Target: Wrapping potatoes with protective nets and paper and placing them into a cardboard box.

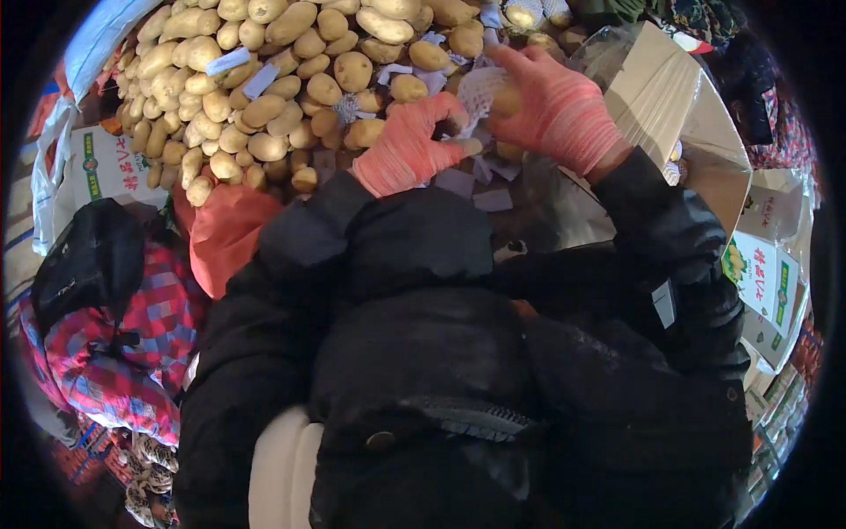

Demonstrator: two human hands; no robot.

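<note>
At the near edge of a potato heap (263, 111), the right hand (560, 110) has its grip around a potato (507, 100), a white foam net (477, 92) against it; the left hand (407, 145), thumb and fingers parted, curves just beside the net.

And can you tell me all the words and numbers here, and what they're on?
I won't copy printed words, but here's where they are:
Left carton: big red characters, paler print on a green strip.
Right carton: red characters, print on a green strip.
Stacked cartons, lower right: print too small to read.
</note>
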